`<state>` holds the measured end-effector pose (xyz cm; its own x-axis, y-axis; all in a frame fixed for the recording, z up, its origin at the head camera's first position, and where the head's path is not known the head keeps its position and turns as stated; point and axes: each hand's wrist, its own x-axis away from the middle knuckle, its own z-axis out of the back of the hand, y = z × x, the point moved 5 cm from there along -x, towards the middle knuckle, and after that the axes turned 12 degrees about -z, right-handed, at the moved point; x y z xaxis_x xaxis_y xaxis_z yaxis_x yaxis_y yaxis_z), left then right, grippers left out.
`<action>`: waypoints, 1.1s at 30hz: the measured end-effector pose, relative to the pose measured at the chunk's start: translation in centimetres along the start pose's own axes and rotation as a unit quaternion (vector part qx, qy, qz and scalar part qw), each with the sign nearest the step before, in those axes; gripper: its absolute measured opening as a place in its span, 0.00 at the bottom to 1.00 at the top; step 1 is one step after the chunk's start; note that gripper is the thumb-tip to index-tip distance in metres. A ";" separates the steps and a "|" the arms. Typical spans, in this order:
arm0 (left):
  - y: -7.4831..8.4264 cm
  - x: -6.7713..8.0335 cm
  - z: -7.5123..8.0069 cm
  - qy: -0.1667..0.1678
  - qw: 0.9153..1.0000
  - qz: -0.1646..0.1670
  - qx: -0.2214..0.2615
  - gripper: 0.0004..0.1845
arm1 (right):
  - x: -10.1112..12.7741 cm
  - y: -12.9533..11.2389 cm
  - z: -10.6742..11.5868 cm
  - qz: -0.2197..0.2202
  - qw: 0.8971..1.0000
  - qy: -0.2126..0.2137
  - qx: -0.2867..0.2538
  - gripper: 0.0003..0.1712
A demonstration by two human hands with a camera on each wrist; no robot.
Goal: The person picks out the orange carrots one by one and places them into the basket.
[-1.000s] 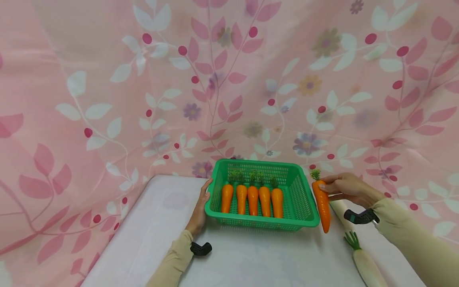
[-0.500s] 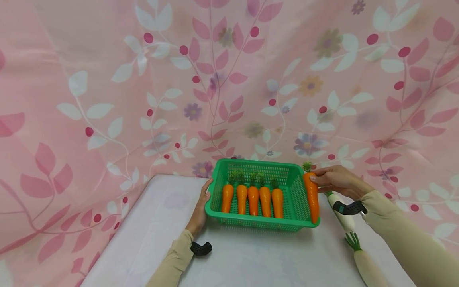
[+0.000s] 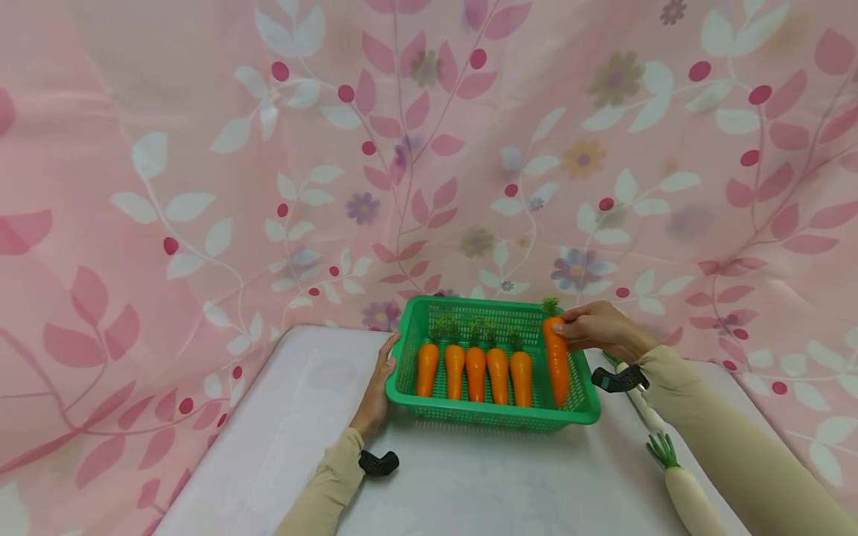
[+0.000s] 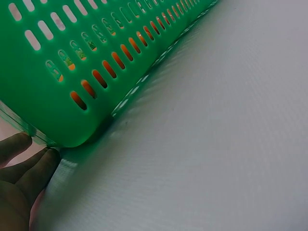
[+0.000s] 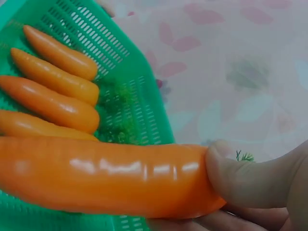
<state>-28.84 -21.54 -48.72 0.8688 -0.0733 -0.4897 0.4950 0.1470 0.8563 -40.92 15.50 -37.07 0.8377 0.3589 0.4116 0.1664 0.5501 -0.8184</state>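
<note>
A green slotted basket (image 3: 576,412) stands on the white table and holds several orange toy carrots (image 3: 474,372) laid side by side. My right hand (image 3: 593,330) grips another carrot (image 3: 557,360) by its leafy end and holds it over the basket's right side, tip toward me. In the right wrist view the thumb (image 5: 240,174) presses on that carrot (image 5: 106,175) above the basket (image 5: 139,103). My left hand (image 3: 375,394) rests with straight fingers against the basket's left wall, whose green side (image 4: 72,67) fills the left wrist view with fingers (image 4: 29,166) at its corner.
Two white radishes with green tops lie on the table to the right of the basket, one near the front edge (image 3: 687,495) and one partly behind my right sleeve (image 3: 643,406). A pink floral cloth (image 3: 429,149) hangs behind and around the table.
My right hand has carried the carrot leftward from beside the basket, over its right rim, to above its inside. The left hand and the basket have stayed put.
</note>
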 end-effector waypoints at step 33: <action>-3.3 0.0 -0.1 0.033 0.999 -0.006 -0.016 0.27 | -5.0 1.2 -4.0 0.022 0.983 0.106 0.149 0.21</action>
<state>-30.44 -21.95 -51.55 0.8603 -0.0105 -0.5097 0.5031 0.1791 0.8455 -42.84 11.30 -41.74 0.9352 0.2403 0.2602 -0.0062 0.7456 -0.6664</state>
